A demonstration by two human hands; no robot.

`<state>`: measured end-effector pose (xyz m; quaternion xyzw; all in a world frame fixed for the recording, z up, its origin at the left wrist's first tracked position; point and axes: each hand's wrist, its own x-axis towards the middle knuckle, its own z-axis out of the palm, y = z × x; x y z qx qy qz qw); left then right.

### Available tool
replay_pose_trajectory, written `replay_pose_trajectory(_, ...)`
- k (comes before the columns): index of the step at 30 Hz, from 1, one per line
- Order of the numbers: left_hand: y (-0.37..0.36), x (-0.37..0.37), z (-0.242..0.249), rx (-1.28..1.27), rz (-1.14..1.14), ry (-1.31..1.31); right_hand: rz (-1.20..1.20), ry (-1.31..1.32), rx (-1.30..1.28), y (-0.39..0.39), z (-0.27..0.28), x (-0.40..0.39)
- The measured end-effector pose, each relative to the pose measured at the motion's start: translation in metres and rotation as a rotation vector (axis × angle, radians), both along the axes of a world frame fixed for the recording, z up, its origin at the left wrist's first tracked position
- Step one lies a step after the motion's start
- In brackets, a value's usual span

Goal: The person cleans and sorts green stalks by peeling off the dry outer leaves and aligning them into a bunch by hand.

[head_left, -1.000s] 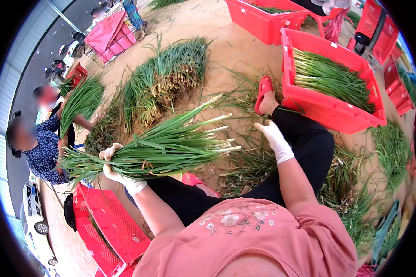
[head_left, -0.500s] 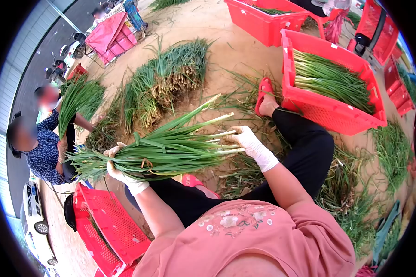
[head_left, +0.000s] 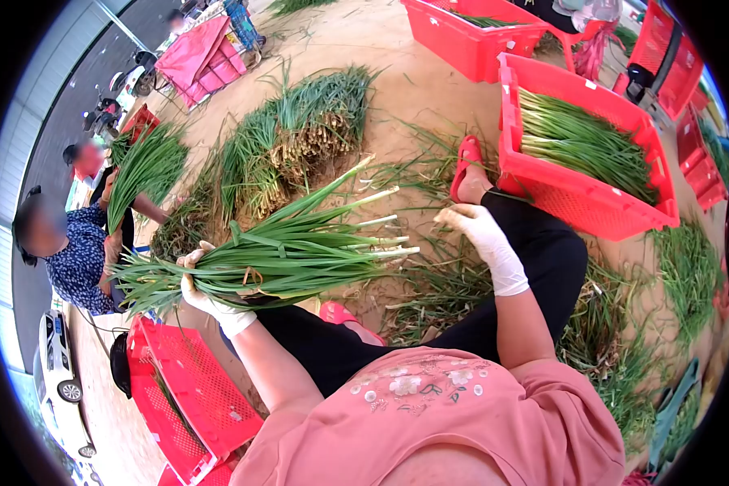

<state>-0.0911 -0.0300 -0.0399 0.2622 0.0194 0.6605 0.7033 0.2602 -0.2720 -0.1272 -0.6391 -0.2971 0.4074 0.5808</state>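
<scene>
My left hand (head_left: 201,293), in a white glove, grips a thick bundle of green onions (head_left: 292,253) near its leafy end. The bundle lies across my lap, white stalk ends pointing right. My right hand (head_left: 482,233), also gloved, hovers just right of the stalk tips above my black-trousered knee, fingers loosely curled, holding nothing that I can make out. A red sandal (head_left: 464,166) on my foot shows beyond it.
A red crate (head_left: 575,193) with trimmed green onions sits at the right, more red crates behind. A pile of untrimmed onions (head_left: 300,142) lies on the ground ahead. A person in blue (head_left: 73,263) at left holds another bunch. An empty red crate (head_left: 190,397) stands lower left.
My right hand touched the stalk ends half a second ago and has now pulled away to the right. The bundle stays in my left hand, shifted slightly.
</scene>
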Motion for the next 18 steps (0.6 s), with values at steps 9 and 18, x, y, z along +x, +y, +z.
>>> replay_pose_trajectory(9, -0.008, 0.025, 0.019, 0.071, -0.144, -0.012, 0.351, 0.409, 0.045, 0.049, -0.012, -0.063)
replay_pose_trajectory(18, -0.008, 0.037, 0.024, 0.058, -0.314, -0.078, 0.014, 0.609, -0.044, 0.045, -0.022, -0.068)
